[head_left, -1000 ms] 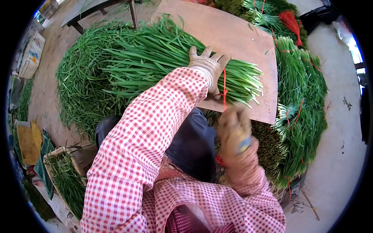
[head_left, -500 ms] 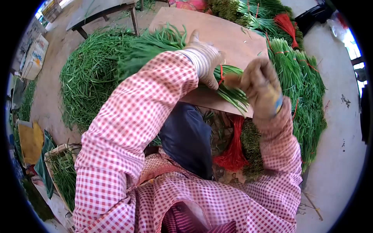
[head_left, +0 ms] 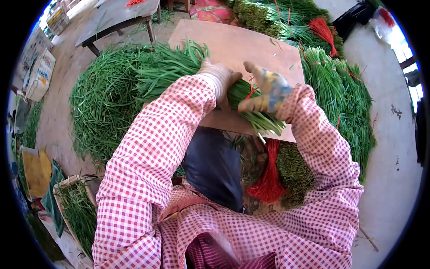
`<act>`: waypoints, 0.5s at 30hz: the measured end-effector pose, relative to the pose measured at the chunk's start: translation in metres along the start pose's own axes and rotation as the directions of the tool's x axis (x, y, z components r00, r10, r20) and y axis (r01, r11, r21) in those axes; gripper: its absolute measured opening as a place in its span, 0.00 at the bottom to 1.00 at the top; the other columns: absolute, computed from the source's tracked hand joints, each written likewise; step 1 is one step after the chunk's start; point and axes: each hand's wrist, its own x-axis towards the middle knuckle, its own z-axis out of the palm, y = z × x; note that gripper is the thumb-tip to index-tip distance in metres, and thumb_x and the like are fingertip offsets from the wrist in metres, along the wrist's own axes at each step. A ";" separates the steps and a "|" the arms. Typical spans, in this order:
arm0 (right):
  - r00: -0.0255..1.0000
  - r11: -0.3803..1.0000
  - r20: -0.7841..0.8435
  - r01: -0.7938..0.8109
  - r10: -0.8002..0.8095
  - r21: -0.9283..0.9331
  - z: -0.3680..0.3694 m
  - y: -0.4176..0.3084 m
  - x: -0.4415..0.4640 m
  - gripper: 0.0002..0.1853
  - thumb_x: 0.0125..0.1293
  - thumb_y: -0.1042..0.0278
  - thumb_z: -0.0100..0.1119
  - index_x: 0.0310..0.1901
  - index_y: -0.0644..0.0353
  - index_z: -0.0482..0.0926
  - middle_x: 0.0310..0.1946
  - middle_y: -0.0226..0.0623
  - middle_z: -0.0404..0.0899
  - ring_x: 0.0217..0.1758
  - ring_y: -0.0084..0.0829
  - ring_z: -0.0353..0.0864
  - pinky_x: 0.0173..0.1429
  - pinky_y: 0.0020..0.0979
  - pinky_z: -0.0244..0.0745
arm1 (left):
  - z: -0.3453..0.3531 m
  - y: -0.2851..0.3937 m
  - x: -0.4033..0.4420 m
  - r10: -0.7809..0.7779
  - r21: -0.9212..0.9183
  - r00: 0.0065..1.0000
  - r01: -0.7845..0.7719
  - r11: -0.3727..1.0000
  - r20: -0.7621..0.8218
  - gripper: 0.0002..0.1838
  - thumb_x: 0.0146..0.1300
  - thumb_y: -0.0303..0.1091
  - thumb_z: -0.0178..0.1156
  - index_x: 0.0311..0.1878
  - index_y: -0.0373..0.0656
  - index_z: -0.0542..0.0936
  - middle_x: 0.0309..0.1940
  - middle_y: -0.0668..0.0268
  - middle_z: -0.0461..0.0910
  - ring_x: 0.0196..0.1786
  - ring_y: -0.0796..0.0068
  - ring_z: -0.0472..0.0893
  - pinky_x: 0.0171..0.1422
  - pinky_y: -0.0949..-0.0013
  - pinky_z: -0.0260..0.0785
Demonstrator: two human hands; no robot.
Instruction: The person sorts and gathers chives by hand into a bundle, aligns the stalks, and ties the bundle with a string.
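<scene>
On the pinkish board [head_left: 251, 38] lies a bundle of long green stalks [head_left: 237, 93] with a red tie [head_left: 251, 92] around it near the pale cut ends. My left hand [head_left: 218, 80], in a light striped glove, is wrapped round the middle of the bundle, left of the tie. My right hand [head_left: 267, 91], in a dirty glove with blue and yellow patches, has thumb and fingers apart at the cut-end side, close beside the tie. The bundle's leaves spread to the left beyond the board.
Loose greens [head_left: 101, 103] are heaped at the left. More tied bundles [head_left: 331, 85] are stacked at the right. Red ties [head_left: 269, 179] hang below the board. A low table [head_left: 121, 18] stands at the upper left, a crate of greens [head_left: 76, 208] at the lower left.
My right hand has come up from below the board to the bundle's cut ends and has spread its fingers. The bundle has shifted left and is gathered more tightly in my left hand.
</scene>
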 end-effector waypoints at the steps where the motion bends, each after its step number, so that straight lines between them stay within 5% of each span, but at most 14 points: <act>1: 0.995 0.867 0.096 0.016 0.036 -0.499 0.003 -0.008 -0.001 0.58 0.46 0.44 0.75 0.70 0.69 0.53 0.61 0.54 0.71 0.65 0.49 0.70 0.69 0.39 0.66 | 0.000 0.000 0.001 0.004 -0.006 1.000 -0.004 1.000 0.006 0.53 0.34 0.54 0.79 0.67 0.51 0.67 0.60 0.66 0.75 0.66 0.62 0.71 0.69 0.40 0.51; 3: 0.985 0.804 0.122 -0.024 0.119 -0.594 0.010 0.003 0.007 0.62 0.41 0.44 0.78 0.71 0.68 0.52 0.62 0.57 0.69 0.67 0.51 0.68 0.70 0.38 0.64 | -0.001 -0.001 0.006 -0.020 0.031 0.999 0.021 0.999 -0.034 0.54 0.34 0.58 0.77 0.67 0.51 0.67 0.60 0.67 0.75 0.66 0.61 0.71 0.72 0.39 0.45; 5: 0.961 0.871 0.125 -0.162 0.245 -0.465 0.010 0.032 0.019 0.61 0.40 0.46 0.79 0.71 0.66 0.52 0.60 0.54 0.71 0.68 0.49 0.68 0.69 0.38 0.65 | 0.010 0.000 0.015 -0.022 0.113 0.997 0.031 0.993 -0.078 0.51 0.38 0.59 0.75 0.67 0.52 0.67 0.61 0.65 0.75 0.66 0.60 0.71 0.74 0.37 0.40; 7: 0.959 0.931 0.189 -0.139 0.212 -0.338 0.001 0.064 0.034 0.61 0.39 0.40 0.78 0.69 0.66 0.55 0.59 0.49 0.74 0.65 0.43 0.72 0.68 0.35 0.66 | 0.029 0.000 0.012 0.057 0.223 0.765 0.115 0.968 -0.642 0.46 0.43 0.57 0.72 0.66 0.52 0.68 0.60 0.63 0.75 0.65 0.61 0.72 0.72 0.32 0.37; 8: 0.953 0.983 0.249 -0.152 0.174 -0.104 -0.002 0.073 0.039 0.59 0.40 0.44 0.79 0.69 0.66 0.56 0.58 0.47 0.75 0.63 0.40 0.74 0.66 0.35 0.68 | 0.038 0.000 0.004 0.165 0.260 0.592 0.077 0.963 -0.789 0.37 0.46 0.54 0.71 0.59 0.50 0.74 0.54 0.61 0.78 0.62 0.61 0.74 0.73 0.40 0.47; 9: 0.949 0.977 0.291 -0.166 0.123 0.131 -0.004 0.077 0.041 0.57 0.41 0.47 0.80 0.69 0.66 0.57 0.56 0.45 0.77 0.60 0.37 0.76 0.65 0.34 0.69 | 0.044 0.004 -0.007 0.176 0.269 0.594 0.072 0.960 -0.785 0.37 0.46 0.54 0.71 0.59 0.50 0.74 0.54 0.61 0.78 0.62 0.61 0.74 0.73 0.40 0.47; 10: 0.910 0.945 0.321 -0.309 0.262 0.106 -0.013 0.057 0.039 0.55 0.44 0.55 0.81 0.71 0.62 0.57 0.56 0.40 0.78 0.58 0.32 0.77 0.62 0.34 0.71 | 0.050 0.010 -0.019 0.053 0.042 0.643 -0.032 0.999 -0.764 0.33 0.46 0.52 0.72 0.55 0.49 0.76 0.50 0.60 0.79 0.59 0.62 0.76 0.70 0.47 0.54; 12: 0.891 0.915 0.403 -0.325 0.211 0.240 -0.006 0.075 0.044 0.53 0.45 0.56 0.81 0.70 0.59 0.59 0.56 0.40 0.79 0.57 0.31 0.78 0.62 0.35 0.72 | 0.069 0.023 -0.037 -0.199 -0.482 0.807 -0.119 0.868 -0.557 0.26 0.48 0.48 0.73 0.47 0.46 0.78 0.44 0.60 0.81 0.54 0.64 0.78 0.64 0.60 0.65; 13: 0.863 0.866 0.483 -0.347 0.145 0.361 -0.001 0.076 0.045 0.51 0.46 0.57 0.81 0.70 0.55 0.61 0.55 0.40 0.79 0.56 0.31 0.79 0.62 0.36 0.72 | 0.083 0.027 -0.041 -0.288 -0.724 0.889 -0.068 0.686 -0.356 0.23 0.50 0.46 0.74 0.44 0.45 0.78 0.41 0.60 0.81 0.52 0.64 0.79 0.61 0.66 0.69; 14: 0.861 0.692 0.504 -0.403 0.064 0.600 0.015 0.078 0.029 0.51 0.50 0.46 0.75 0.73 0.47 0.57 0.57 0.38 0.79 0.56 0.32 0.79 0.63 0.37 0.72 | 0.095 0.028 -0.045 -0.262 -0.909 0.960 0.025 0.416 -0.094 0.26 0.55 0.51 0.69 0.52 0.47 0.77 0.52 0.59 0.80 0.51 0.56 0.80 0.60 0.56 0.71; 15: 0.860 0.684 0.507 -0.406 0.061 0.606 0.019 0.080 0.026 0.51 0.50 0.46 0.75 0.73 0.47 0.57 0.57 0.38 0.79 0.56 0.32 0.79 0.63 0.37 0.72 | 0.105 0.038 -0.047 -0.296 -0.983 0.950 -0.048 0.178 -0.100 0.35 0.54 0.51 0.72 0.61 0.49 0.70 0.49 0.60 0.79 0.51 0.60 0.79 0.62 0.66 0.68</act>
